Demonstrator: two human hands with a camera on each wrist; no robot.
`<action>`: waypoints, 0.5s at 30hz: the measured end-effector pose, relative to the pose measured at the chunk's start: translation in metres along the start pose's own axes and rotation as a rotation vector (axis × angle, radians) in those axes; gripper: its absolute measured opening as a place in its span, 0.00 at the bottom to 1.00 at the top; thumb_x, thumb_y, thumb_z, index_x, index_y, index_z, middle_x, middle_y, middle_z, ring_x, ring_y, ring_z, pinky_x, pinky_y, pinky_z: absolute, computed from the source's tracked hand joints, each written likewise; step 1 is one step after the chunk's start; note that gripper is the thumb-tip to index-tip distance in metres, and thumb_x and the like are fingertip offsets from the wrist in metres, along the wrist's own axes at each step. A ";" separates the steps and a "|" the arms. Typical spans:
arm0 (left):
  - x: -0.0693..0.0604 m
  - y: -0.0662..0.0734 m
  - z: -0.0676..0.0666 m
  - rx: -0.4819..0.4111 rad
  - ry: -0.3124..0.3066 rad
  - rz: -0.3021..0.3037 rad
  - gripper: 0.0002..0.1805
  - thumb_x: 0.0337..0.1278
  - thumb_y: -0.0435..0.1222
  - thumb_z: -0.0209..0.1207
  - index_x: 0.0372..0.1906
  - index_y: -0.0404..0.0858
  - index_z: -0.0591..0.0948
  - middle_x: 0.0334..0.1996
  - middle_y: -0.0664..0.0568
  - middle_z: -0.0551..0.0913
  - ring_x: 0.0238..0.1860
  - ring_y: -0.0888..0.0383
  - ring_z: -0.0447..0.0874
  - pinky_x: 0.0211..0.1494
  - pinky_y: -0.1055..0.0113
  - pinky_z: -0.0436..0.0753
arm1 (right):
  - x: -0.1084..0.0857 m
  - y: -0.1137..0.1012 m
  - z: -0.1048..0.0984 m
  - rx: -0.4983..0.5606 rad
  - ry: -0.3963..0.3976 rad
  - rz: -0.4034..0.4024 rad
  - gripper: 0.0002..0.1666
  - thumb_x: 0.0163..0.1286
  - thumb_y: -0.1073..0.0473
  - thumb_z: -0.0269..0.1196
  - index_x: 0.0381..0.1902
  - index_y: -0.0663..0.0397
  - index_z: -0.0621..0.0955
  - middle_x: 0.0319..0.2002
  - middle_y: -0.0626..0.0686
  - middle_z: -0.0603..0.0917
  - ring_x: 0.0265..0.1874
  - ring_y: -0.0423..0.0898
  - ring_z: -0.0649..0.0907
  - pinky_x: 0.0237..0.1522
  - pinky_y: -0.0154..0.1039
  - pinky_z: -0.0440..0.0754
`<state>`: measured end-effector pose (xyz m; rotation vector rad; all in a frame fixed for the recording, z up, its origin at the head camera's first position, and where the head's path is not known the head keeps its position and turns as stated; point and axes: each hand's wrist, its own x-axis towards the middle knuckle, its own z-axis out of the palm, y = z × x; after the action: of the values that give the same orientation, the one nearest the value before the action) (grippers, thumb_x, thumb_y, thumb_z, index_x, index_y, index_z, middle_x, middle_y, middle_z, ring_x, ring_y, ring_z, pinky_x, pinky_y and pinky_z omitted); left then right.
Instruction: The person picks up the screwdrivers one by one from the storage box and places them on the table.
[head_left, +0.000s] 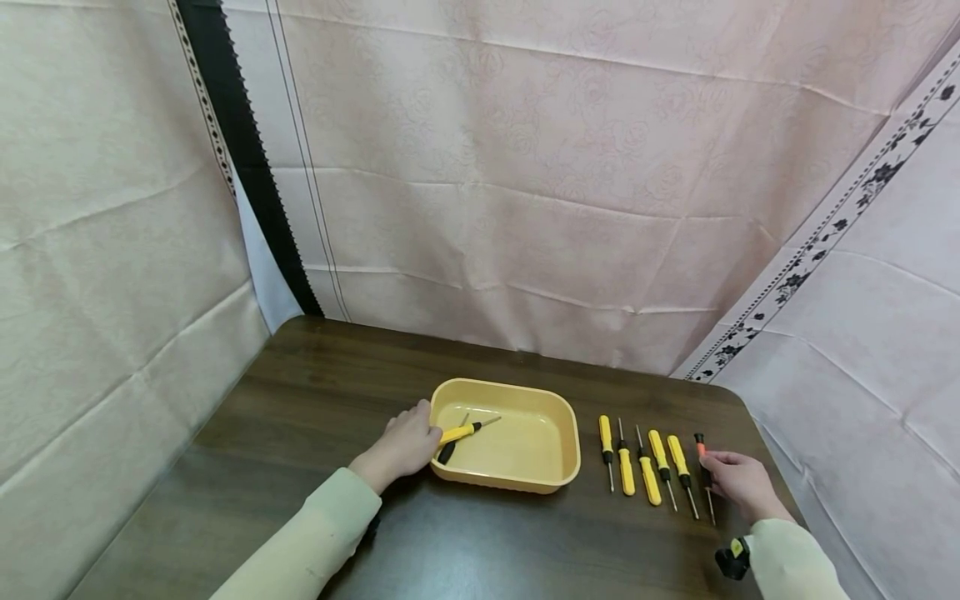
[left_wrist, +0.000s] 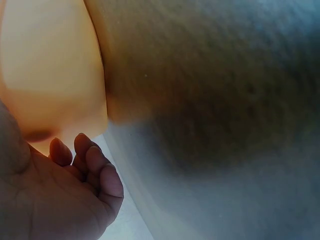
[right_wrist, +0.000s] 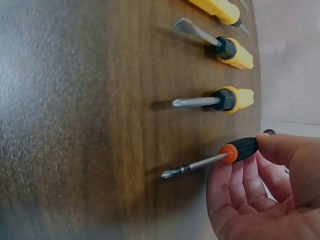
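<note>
A pale yellow tray [head_left: 536, 482] stands on the table, and my left hand [head_left: 405, 442] grips its left rim; the left wrist view shows that hand [left_wrist: 70, 195] with curled fingers against the tray [left_wrist: 55, 60]. Inside lie a yellow-handled screwdriver [head_left: 457, 433] and a black-handled one [head_left: 446, 453], crossing. At the right end of a screwdriver row, my right hand [head_left: 742, 483] pinches a black and orange screwdriver [head_left: 701, 448]. In the right wrist view, thumb and fingers of the hand [right_wrist: 270, 185] hold its handle [right_wrist: 245, 148], shaft slanting towards the table.
Several yellow-handled screwdrivers [head_left: 626, 471] lie side by side between the tray and my right hand, pointing different ways. The dark wooden table [head_left: 330, 375] has patterned cloth [head_left: 487, 208] hanging behind it and at both sides.
</note>
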<state>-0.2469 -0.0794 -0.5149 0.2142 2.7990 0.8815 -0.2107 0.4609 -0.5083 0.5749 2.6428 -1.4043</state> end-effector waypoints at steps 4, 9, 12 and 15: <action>0.000 0.001 -0.001 -0.006 -0.003 -0.001 0.23 0.68 0.42 0.47 0.59 0.32 0.67 0.35 0.50 0.73 0.36 0.53 0.69 0.45 0.55 0.68 | 0.004 0.006 0.001 -0.013 0.017 0.000 0.26 0.71 0.57 0.57 0.55 0.76 0.74 0.32 0.54 0.78 0.29 0.43 0.77 0.32 0.38 0.81; -0.002 0.002 -0.001 -0.006 0.001 -0.011 0.23 0.68 0.42 0.46 0.60 0.31 0.67 0.36 0.50 0.73 0.36 0.53 0.70 0.46 0.55 0.68 | 0.008 0.011 0.002 -0.030 0.042 -0.006 0.26 0.69 0.57 0.59 0.54 0.76 0.75 0.43 0.65 0.80 0.29 0.45 0.80 0.29 0.39 0.81; -0.002 0.002 -0.001 -0.010 0.002 -0.017 0.23 0.68 0.42 0.46 0.61 0.31 0.67 0.37 0.50 0.74 0.37 0.53 0.70 0.46 0.55 0.69 | 0.010 0.011 0.004 -0.053 0.052 0.001 0.25 0.69 0.56 0.59 0.53 0.74 0.76 0.49 0.69 0.78 0.29 0.45 0.81 0.28 0.39 0.81; -0.002 0.002 -0.002 -0.013 0.001 -0.017 0.24 0.68 0.42 0.46 0.61 0.31 0.66 0.37 0.50 0.74 0.37 0.53 0.70 0.46 0.55 0.68 | 0.010 0.011 0.005 -0.075 0.056 -0.009 0.25 0.69 0.55 0.59 0.52 0.75 0.77 0.50 0.71 0.76 0.28 0.45 0.81 0.28 0.38 0.81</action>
<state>-0.2447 -0.0789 -0.5119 0.1885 2.7905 0.8961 -0.2160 0.4648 -0.5223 0.6039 2.7313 -1.3028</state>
